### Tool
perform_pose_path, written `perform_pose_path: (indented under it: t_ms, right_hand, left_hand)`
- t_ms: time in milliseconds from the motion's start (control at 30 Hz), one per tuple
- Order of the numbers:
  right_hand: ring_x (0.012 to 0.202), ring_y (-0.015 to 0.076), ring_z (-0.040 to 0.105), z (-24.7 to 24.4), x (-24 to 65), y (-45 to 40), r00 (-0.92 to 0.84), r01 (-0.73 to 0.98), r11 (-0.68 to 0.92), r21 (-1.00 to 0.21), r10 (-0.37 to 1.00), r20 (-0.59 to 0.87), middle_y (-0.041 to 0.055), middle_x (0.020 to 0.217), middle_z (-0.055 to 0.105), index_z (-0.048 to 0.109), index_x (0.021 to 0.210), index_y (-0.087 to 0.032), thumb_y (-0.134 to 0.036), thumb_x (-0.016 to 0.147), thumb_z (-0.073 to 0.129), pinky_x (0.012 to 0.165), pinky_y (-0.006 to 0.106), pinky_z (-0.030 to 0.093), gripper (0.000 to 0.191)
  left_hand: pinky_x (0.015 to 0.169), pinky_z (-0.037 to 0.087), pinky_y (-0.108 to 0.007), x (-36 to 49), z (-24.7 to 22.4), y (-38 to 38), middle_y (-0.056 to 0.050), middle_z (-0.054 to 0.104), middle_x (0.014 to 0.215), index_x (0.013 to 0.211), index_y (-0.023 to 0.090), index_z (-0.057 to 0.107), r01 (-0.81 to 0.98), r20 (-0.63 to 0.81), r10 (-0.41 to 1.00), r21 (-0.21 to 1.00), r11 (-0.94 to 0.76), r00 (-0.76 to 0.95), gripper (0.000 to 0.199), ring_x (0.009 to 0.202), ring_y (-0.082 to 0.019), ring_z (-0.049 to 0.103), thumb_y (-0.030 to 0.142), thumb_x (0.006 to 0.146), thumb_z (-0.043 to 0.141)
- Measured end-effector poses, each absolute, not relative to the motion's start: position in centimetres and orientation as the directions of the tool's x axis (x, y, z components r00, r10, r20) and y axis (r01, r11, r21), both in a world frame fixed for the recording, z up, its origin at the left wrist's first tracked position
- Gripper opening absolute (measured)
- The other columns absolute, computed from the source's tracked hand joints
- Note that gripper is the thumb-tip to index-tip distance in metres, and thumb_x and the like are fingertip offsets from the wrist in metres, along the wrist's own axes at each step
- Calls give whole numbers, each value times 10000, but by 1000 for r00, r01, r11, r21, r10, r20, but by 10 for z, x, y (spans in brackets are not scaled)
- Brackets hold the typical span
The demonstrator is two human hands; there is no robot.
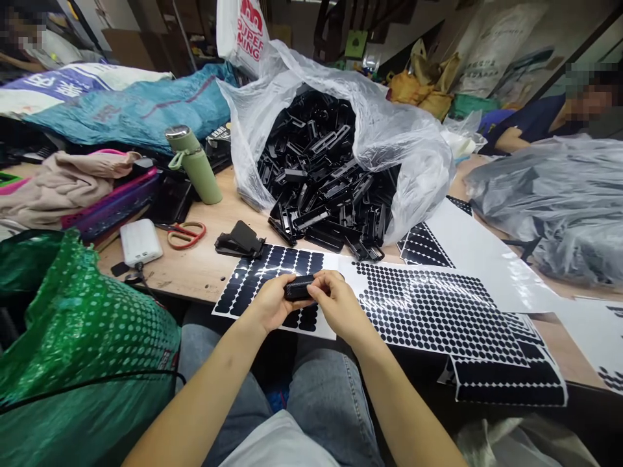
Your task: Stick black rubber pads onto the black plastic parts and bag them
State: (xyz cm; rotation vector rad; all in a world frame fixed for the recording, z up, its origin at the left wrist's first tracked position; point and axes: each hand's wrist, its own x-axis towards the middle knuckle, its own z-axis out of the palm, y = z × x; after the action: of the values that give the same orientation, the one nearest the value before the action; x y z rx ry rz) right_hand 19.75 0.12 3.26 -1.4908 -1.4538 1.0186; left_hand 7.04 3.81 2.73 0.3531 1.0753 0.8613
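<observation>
Over the table's front edge, my left hand (273,302) grips a small black plastic part (298,287) by its left end. My right hand (335,299) pinches at the part's right end, and its thumb and fingers hide that end. Beneath both hands lies a white sheet with black oblong stickers (243,285). Beside it on the right is a sheet of round black stickers (438,305). Just behind them a clear plastic bag (413,149) spills many black plastic parts (321,168) onto the table.
Left of the bag stand a green bottle (202,172), red-handled scissors (187,236), a white power bank (140,242) and a black clip-like piece (240,240). A green sack (97,350) leans at the left. At the right are more sheets (491,259), a grey plastic bag (549,201) and another person (530,120).
</observation>
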Motion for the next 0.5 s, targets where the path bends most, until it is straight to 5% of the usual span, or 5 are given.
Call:
perform_pose_path:
  t_ms: [500]
  right_hand:
    - [789, 152, 509, 29, 198, -9, 118, 400, -65, -914, 993, -18, 40, 928, 529, 530, 673, -191, -270, 763, 467, 745, 312, 413, 135]
  left_hand:
    - [633, 541, -385, 78, 26, 26, -78, 619, 638, 656, 100, 564, -411, -594, 773, 661, 627, 224, 166, 608, -161, 601, 103, 778, 451]
